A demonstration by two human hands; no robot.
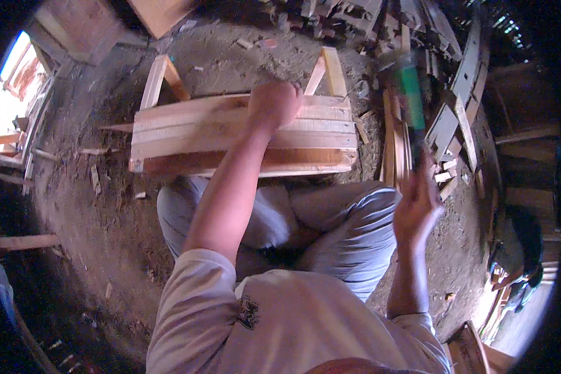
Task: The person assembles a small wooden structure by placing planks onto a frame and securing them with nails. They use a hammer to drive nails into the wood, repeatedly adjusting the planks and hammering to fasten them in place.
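In front of my knees lies a wooden piece of pale slats [187, 132], with legs [154, 84] sticking out from its far side at both ends. My left hand [274, 105] is closed and rests at the far slat, right of its middle. What its fingers hold, if anything, is hidden. Off to the right, my right hand [417, 209] grips a hammer [411, 93] by its green and black handle. The hammer points away from me, raised clear of the slats, and its head is smeared by motion.
Bare earth floor [81, 206] surrounds me, strewn with wood chips. Long boards [393, 137] lie right of the slatted piece, with a heap of scrap wood [355, 15] beyond. A large wooden block or box [162, 15] stands at the far left.
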